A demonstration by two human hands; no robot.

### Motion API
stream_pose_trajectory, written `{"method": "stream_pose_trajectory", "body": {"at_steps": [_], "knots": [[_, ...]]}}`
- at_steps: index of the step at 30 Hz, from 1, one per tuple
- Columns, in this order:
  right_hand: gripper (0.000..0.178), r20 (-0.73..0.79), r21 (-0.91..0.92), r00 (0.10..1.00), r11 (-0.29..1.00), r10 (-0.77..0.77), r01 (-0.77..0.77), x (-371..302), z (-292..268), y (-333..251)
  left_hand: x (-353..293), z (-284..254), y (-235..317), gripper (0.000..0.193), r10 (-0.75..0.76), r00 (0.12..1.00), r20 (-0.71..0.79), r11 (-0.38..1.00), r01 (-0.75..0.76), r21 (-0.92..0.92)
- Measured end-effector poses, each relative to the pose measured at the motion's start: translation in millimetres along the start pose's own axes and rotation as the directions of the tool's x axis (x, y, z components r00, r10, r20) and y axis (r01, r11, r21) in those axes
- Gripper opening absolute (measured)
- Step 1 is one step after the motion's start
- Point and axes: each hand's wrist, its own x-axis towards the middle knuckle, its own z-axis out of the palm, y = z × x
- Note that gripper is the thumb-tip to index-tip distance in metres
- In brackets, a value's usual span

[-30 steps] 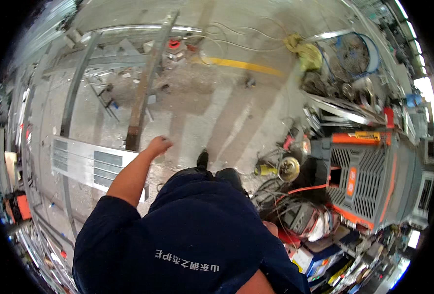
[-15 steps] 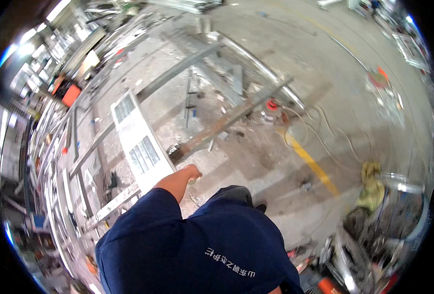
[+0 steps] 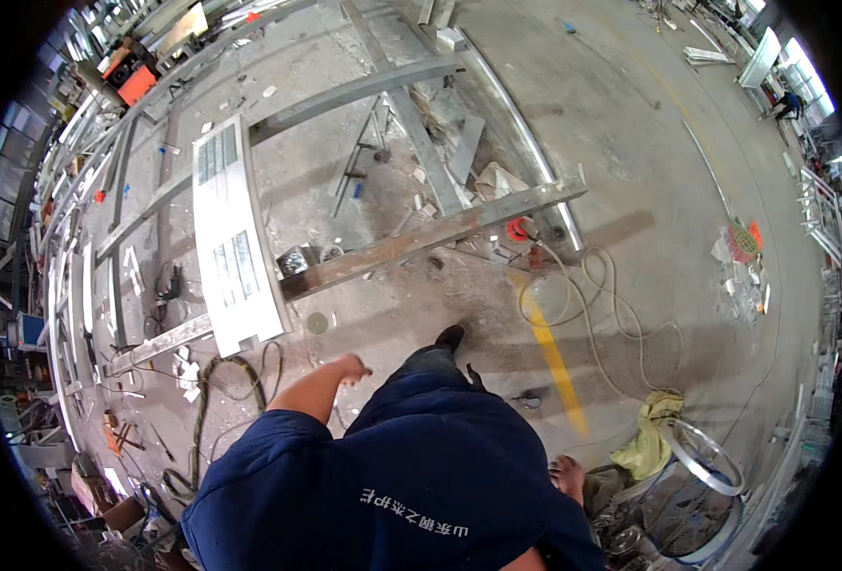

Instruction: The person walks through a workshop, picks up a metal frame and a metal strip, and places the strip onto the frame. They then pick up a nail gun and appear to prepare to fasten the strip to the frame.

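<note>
My left hand [image 3: 350, 369] hangs in front of my body above the concrete floor, its fingers loosely curled with nothing visible in them. Nearest to it on the floor lies a small round disc [image 3: 317, 324]. Beyond that, a long white panel [image 3: 240, 205] with two slatted sections rests across metal beams. My right hand [image 3: 566, 474] is low at my right side, partly covered by my dark blue sleeve; its fingers are too hidden to read. A dark shoe [image 3: 450, 337] shows ahead of my legs.
A rusty steel beam [image 3: 421, 238] crosses ahead, near a red-topped tool [image 3: 519, 229] with a looping cord [image 3: 587, 314]. Yellow-green cloth [image 3: 651, 433] and metal rings [image 3: 702, 462] lie right. A thick dark hose [image 3: 202, 404] curls at left; scraps litter the floor.
My left hand has drawn back from beside the white panel's near end. The view has shifted, and my right hand now shows at my side.
</note>
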Motion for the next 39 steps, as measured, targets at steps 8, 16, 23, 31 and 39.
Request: {"method": "stream_pose_trajectory", "body": {"at_steps": [8,16,23,31,39], "knots": [[0.024,0.008,-0.310,0.999,0.950,-0.046,0.046,16.2,56.5,-124.0,-23.9,-114.9,152.3,0.048,0.364,0.821,-0.439,0.930,-0.342,0.133],[0.023,-0.025,-0.291,0.989,0.946,0.144,-0.145,76.5,26.7,-201.0,27.6,-103.1,91.5,0.040,0.154,0.894,-0.420,0.918,-0.287,-0.274],[0.025,0.003,-0.215,0.998,0.975,0.064,-0.062,171.9,22.3,-275.0,-41.0,-11.8,117.6,0.045,-0.320,0.946,-0.056,0.830,0.251,-0.498],[0.026,0.067,-0.433,0.996,0.901,0.057,-0.023,247.4,28.7,-345.8,-110.0,-59.6,243.2,0.039,-0.025,0.838,-0.545,0.862,-0.259,-0.437],[0.025,0.146,-0.434,0.989,0.900,0.034,0.033,289.7,71.0,-417.1,-108.4,-84.5,292.7,0.049,0.003,0.880,-0.474,0.871,-0.235,-0.431]]}}
